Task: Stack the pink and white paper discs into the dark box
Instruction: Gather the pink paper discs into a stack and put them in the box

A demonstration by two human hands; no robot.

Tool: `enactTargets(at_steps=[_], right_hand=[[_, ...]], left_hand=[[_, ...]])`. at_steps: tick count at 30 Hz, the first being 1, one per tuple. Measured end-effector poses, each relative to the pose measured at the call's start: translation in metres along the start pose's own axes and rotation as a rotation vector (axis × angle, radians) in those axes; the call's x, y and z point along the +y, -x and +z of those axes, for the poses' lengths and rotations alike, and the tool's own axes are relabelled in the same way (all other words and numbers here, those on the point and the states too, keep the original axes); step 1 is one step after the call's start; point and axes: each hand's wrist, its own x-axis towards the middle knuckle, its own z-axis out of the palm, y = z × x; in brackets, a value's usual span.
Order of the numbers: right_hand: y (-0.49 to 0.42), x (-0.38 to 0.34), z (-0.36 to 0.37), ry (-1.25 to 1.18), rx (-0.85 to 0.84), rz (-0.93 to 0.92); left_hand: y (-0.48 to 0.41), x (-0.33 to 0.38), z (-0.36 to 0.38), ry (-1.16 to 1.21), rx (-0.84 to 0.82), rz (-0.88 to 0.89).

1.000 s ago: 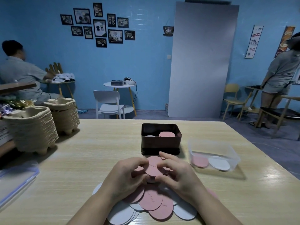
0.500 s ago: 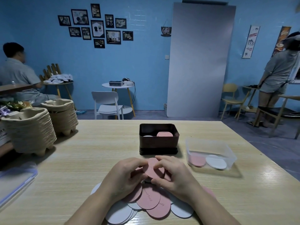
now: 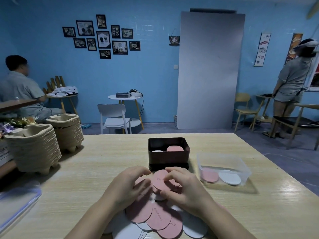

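Disc-sorting, mid-pick: left hand (image 3: 127, 185) curls beside a raised pink disc (image 3: 163, 181), grip unclear from this angle. Pile of pink & white discs (image 3: 155, 219) fans beneath, dark box (image 3: 168, 154) just behind, part-filled. Right hand (image 3: 186, 188) pinches the disc's rim. Paper prob. light, thin, bendy: hold by edges, lightly.

The fan of round pink and white paper discs (image 3: 155, 219) is largely covered by the left hand (image 3: 126, 185) and right hand (image 3: 184, 188), and its near edge is cut off at the bottom. The raised pink disc (image 3: 159, 181) is partly hidden under the right fingers pinching it — whether it is gripped by the left hand cannot be told. Its handwriting is too small to be read. Inside the dark rectangular box (image 3: 168, 158), the stacks' lower parts are hidden by the near wall.
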Motion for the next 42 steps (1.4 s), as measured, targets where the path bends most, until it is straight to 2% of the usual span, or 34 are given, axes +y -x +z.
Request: enactTargets(at_steps=[5, 15, 20, 30, 35, 42], right_hand=[[-0.013, -0.002, 0.001, 0.061, -0.077, 0.007], [-0.01, 0.006, 0.015, 0.106, -0.064, 0.071], [-0.009, 0.006, 0.015, 0.088, -0.07, 0.071], [-0.007, 0.01, 0.015, 0.094, -0.031, 0.106], [-0.007, 0.006, 0.015, 0.091, -0.04, 0.115], [-0.009, 0.006, 0.015, 0.052, -0.108, 0.024]], left_hand=[[0.011, -0.02, -0.013, -0.057, -0.075, -0.075], [0.013, -0.025, -0.004, -0.032, -0.16, -0.144], [0.013, -0.027, -0.004, 0.034, -0.135, -0.187], [0.028, -0.022, -0.013, -0.064, 0.039, -0.174], [0.026, -0.01, -0.014, -0.115, 0.11, -0.104], [0.014, 0.001, 0.004, -0.21, 0.051, 0.078]])
